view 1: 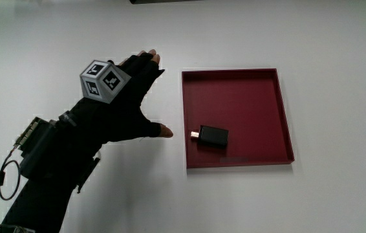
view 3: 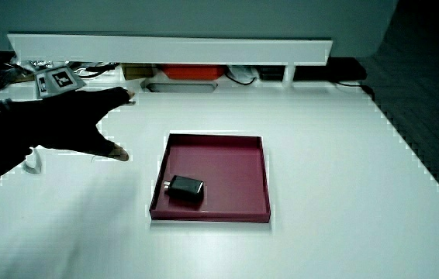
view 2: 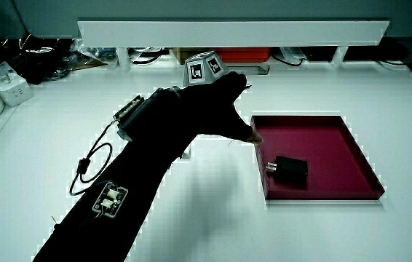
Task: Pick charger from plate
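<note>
The charger [view 1: 211, 136] lies flat in the dark red plate [view 1: 235, 79], close to the raised rim nearest the person (plug end toward the hands). The hands [view 1: 131, 103] hover over the bare white worktop [view 1: 338, 77] beside the plate, fingers spread and holding nothing, thumb near its rim.

A small black charger [view 1: 213, 136] with a short metal plug lies flat inside the shallow square dark-red plate [view 1: 235, 86], near the plate's rim closest to the person.
</note>
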{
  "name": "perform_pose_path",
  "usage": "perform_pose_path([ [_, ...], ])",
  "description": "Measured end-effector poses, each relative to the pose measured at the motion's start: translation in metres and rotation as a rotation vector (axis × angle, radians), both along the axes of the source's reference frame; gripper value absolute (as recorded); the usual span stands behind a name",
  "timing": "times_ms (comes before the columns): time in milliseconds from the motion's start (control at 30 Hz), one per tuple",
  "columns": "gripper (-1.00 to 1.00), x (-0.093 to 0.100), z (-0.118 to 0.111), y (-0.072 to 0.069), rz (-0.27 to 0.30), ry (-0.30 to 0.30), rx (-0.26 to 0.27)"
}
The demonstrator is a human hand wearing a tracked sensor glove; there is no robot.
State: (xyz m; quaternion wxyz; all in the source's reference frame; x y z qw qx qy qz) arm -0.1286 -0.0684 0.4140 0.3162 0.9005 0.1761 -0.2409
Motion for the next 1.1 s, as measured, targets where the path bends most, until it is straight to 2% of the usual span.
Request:
perform_pose_path([
  [67, 0.00, 0.004, 0.002, 0.000, 0.002, 0.022, -0.003],
  [167, 0.00, 0.012, 0.021, -0.001, 0.067, 0.072, 0.040],
  [233, 0.00, 0.021, 0.022, 0.001, 0.073, 0.036, 0.043],
  [300, 0.00, 0.029, 0.034, 0.003, 0.104, 0.068, 0.050],
  [367, 0.00, 0.038, 0.028, 0.008, 0.082, 0.019, 0.020],
  [400, 0.00, 0.041, 0.038, 0.008, 0.107, 0.034, 0.036],
  [433, 0.00, 0.046, 0.035, 0.010, 0.120, -0.004, 0.052],
  [467, 0.00, 0.050, 0.031, 0.011, 0.108, -0.025, 0.032],
  [500, 0.00, 0.052, 0.032, 0.012, 0.100, -0.027, 0.013],
  [667, 0.00, 0.063, 0.053, 0.015, 0.125, -0.036, 0.013],
  [733, 0.00, 0.069, 0.062, 0.016, 0.130, -0.029, -0.008],
  [833, 0.00, 0.078, 0.073, 0.019, 0.149, -0.018, -0.004],
  [900, 0.00, 0.085, 0.073, 0.020, 0.150, -0.031, -0.012],
  [933, 0.00, 0.089, 0.081, 0.020, 0.169, -0.018, -0.005],
  [1000, 0.00, 0.096, 0.071, 0.023, 0.169, -0.062, -0.007],
  [1100, 0.00, 0.102, 0.080, 0.027, 0.173, -0.069, -0.027],
])
